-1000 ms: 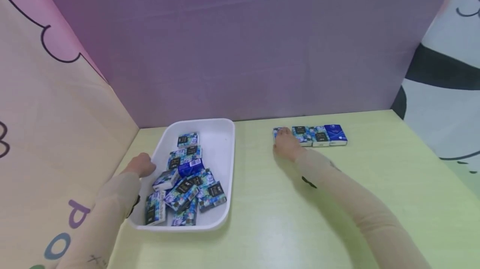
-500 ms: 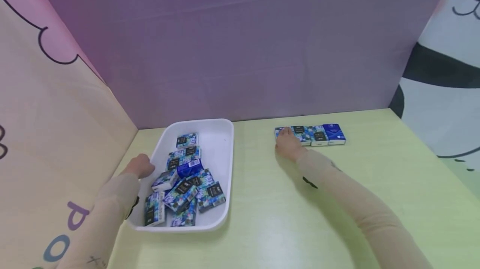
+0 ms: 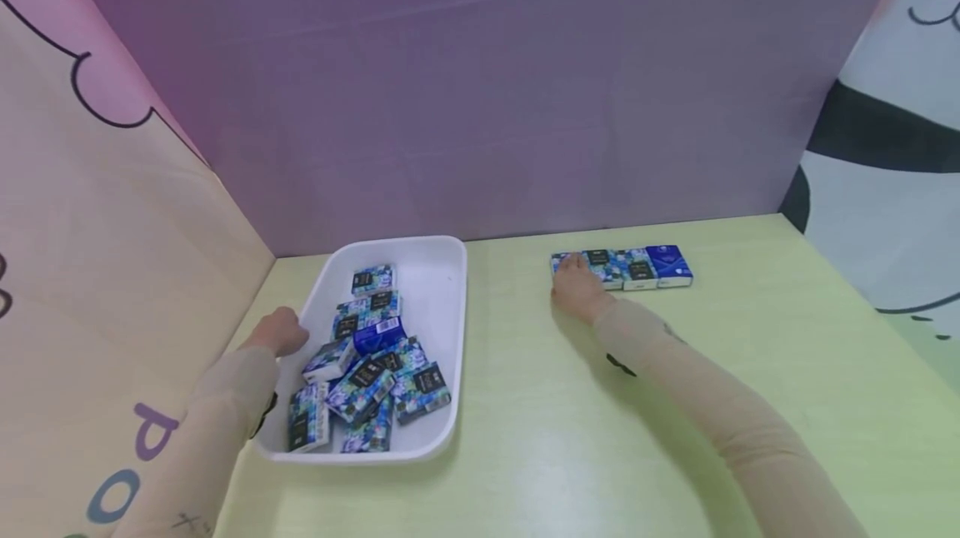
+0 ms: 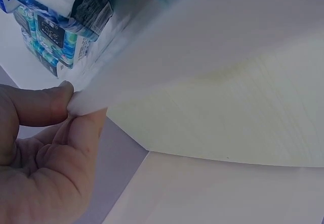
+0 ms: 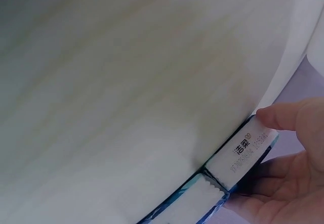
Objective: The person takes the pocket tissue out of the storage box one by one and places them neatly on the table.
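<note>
My left hand [image 3: 279, 331] pinches the rim of a white plastic tub [image 3: 459, 338] at its left side; the left wrist view shows thumb and fingers closed on that edge. Inside the tub lie several pocket tissue packs [image 3: 362, 388], mostly blue floral with black labels, in a loose heap. At the back right of the table, my right hand [image 3: 579, 292] grips the leftmost tissue pack [image 5: 242, 153] of a short row. Its thumb is on the pack's end, while the fingers lie along the top. This pack sits end-on against its neighbour [image 5: 190, 204].
The row ends on the right with a plain dark-blue tissue pack [image 3: 669, 266]. Behind the pale yellow-green table [image 3: 540, 430] rises a purple cloth backdrop [image 3: 480, 105]. Printed cloth walls [image 3: 112, 255] stand at either side.
My right hand has slid its tissue pack slightly rightward, closing the gap to the row, and has since stayed there. The left hand keeps its hold on the tub's rim.
</note>
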A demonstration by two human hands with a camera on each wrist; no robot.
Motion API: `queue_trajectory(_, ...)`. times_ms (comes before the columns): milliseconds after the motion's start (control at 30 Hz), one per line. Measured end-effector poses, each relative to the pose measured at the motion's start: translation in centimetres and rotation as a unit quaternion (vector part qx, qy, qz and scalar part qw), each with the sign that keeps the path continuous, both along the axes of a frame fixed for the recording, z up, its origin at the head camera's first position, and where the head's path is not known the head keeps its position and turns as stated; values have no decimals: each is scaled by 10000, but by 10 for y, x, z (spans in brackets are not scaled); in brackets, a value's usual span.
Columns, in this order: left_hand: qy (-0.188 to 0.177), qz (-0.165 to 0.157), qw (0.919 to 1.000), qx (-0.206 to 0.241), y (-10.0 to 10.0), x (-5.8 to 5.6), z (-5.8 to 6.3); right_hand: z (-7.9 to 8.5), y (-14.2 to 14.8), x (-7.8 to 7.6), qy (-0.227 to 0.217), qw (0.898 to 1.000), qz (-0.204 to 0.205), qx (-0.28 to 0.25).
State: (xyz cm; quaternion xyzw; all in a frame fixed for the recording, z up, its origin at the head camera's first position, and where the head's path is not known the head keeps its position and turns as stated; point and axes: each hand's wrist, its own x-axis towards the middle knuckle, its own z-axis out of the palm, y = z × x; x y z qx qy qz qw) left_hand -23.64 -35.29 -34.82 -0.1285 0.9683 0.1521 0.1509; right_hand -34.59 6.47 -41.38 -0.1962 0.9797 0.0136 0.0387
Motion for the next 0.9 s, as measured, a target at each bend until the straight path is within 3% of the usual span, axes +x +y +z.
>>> queue_trajectory(267, 99, -84, 9999, -53, 0, 2, 3, 3, -2, 0, -237, 9987, -346, -294)
queue_trajectory(700, 19, -63, 10000, -49, 0, 1, 1, 4, 0, 1, -338, 9991, -177, -199)
queue_trajectory(900, -10, -98, 9999, -133, -6, -5, -5, 11, -5, 7, 64, 9982, 169, -578)
